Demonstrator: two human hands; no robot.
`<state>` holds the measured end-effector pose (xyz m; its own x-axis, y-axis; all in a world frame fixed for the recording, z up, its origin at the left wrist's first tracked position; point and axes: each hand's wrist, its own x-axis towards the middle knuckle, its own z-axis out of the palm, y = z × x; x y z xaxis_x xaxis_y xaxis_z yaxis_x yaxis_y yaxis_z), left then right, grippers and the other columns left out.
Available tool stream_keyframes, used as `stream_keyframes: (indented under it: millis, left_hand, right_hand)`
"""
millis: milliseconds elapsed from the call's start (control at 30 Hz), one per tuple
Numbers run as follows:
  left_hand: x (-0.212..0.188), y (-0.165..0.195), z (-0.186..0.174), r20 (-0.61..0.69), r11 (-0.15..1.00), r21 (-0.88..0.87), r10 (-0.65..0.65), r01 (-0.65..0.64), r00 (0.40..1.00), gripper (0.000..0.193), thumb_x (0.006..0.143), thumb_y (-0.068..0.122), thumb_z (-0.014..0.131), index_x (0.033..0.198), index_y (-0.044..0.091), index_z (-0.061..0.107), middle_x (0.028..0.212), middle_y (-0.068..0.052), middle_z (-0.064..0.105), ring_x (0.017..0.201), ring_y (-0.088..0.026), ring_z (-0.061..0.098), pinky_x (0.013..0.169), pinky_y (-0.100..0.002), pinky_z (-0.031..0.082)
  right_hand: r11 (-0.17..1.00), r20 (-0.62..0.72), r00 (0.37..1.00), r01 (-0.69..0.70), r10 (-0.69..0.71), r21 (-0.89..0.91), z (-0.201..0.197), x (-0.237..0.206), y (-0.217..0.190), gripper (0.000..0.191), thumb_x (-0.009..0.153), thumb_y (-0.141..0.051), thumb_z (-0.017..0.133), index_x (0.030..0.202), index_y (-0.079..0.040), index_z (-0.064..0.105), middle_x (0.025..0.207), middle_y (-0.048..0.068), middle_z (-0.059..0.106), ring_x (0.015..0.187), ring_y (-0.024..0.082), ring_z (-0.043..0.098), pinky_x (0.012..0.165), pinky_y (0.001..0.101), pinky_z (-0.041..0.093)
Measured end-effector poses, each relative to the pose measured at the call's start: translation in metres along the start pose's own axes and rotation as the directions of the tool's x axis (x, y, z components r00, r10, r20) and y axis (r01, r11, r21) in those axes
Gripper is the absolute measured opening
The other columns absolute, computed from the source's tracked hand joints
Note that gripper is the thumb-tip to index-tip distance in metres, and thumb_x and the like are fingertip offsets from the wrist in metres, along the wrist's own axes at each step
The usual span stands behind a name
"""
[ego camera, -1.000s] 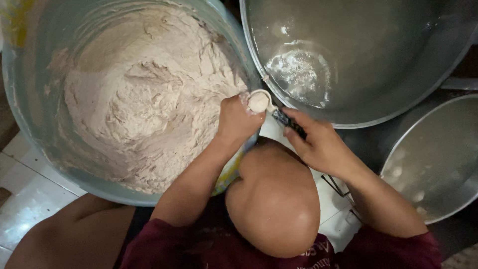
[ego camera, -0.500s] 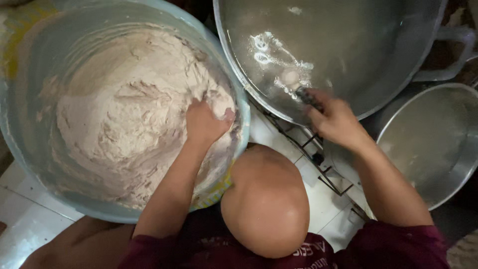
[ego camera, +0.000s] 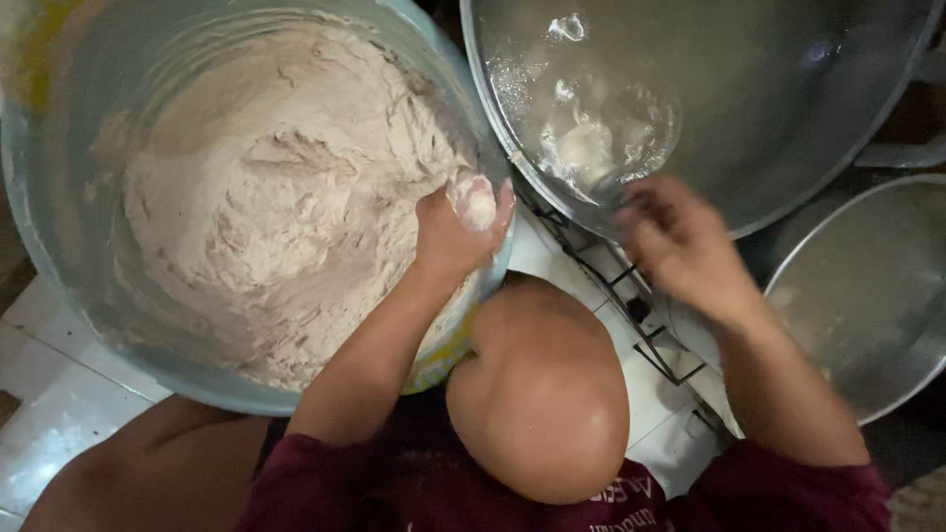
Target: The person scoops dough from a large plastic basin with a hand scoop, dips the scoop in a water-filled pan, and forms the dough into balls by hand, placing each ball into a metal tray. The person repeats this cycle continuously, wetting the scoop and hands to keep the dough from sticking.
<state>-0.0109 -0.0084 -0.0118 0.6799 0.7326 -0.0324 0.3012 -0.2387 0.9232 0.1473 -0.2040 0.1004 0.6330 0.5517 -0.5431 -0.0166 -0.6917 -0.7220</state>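
Pale, sticky dough (ego camera: 266,207) fills a large round pale-blue tub (ego camera: 59,246) at the left of the head view, its top and left rim cut off by the frame; the left hand (ego camera: 455,232) is closed around a small white lump of dough (ego camera: 475,200) at the tub's right rim. Motion-blurred, the right hand (ego camera: 680,246) hovers at the near edge of a wide grey metal pan (ego camera: 788,118) holding clear liquid and whitish pieces (ego camera: 586,148), and whether its fingers are spread or closed cannot be told. A second grey metal basin (ego camera: 867,296) at the right is partly out of frame.
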Motion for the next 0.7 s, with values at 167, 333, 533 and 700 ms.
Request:
stream_keyframes:
  millis: [167, 333, 533, 700]
  left_hand:
    - [0.0, -0.003, 0.005, 0.089, 0.989, -0.012, 0.15, -0.15, 0.985, 0.023, 0.081, 0.024, 0.08, 0.087, 0.006, 0.067, 0.077, -0.015, 0.071, 0.07, -0.035, 0.071, 0.064, -0.042, 0.057]
    - [0.0, 0.0, 0.015, 0.174, 0.991, 0.136, -0.024, 0.0, 0.984, 0.015, 0.074, 0.018, 0.076, 0.083, 0.008, 0.071, 0.078, -0.018, 0.071, 0.075, -0.039, 0.071, 0.069, -0.045, 0.058]
    - [0.007, -0.001, 0.0, 0.122, 0.917, 0.393, 0.023, -0.069, 0.992, 0.015, 0.076, 0.022, 0.076, 0.078, 0.007, 0.072, 0.076, -0.021, 0.07, 0.075, -0.044, 0.067, 0.073, -0.053, 0.052]
    - [0.0, -0.014, -0.004, -0.048, 0.939, 0.3, 0.191, -0.168, 0.98, 0.024, 0.082, 0.028, 0.075, 0.082, 0.005, 0.071, 0.082, -0.018, 0.072, 0.077, -0.044, 0.065, 0.074, -0.05, 0.053]
  right_hand:
    - [0.975, 0.082, 0.99, 0.13, -0.117, -0.179, 0.036, -0.015, -0.029, 0.038, 0.096, -0.013, 0.066, 0.134, -0.005, 0.062, 0.088, 0.009, 0.073, 0.074, 0.011, 0.063, 0.066, 0.0284, 0.053]
    - [0.963, 0.169, 0.977, 0.163, -0.128, -0.216, 0.044, -0.015, -0.042, 0.039, 0.095, -0.014, 0.067, 0.133, -0.006, 0.063, 0.083, 0.008, 0.07, 0.07, 0.01, 0.06, 0.063, 0.03, 0.051]
    - [0.989, 0.151, 0.985, -0.06, 0.08, -0.132, 0.027, -0.011, -0.027, 0.044, 0.095, -0.017, 0.065, 0.138, -0.009, 0.063, 0.081, 0.01, 0.068, 0.065, 0.016, 0.057, 0.058, 0.0333, 0.049]
    - [0.872, -0.061, 0.998, -0.014, -0.019, -0.489, 0.004, -0.008, -0.013, 0.043, 0.095, -0.015, 0.068, 0.136, -0.006, 0.062, 0.103, 0.022, 0.073, 0.089, 0.03, 0.073, 0.075, 0.0403, 0.056]
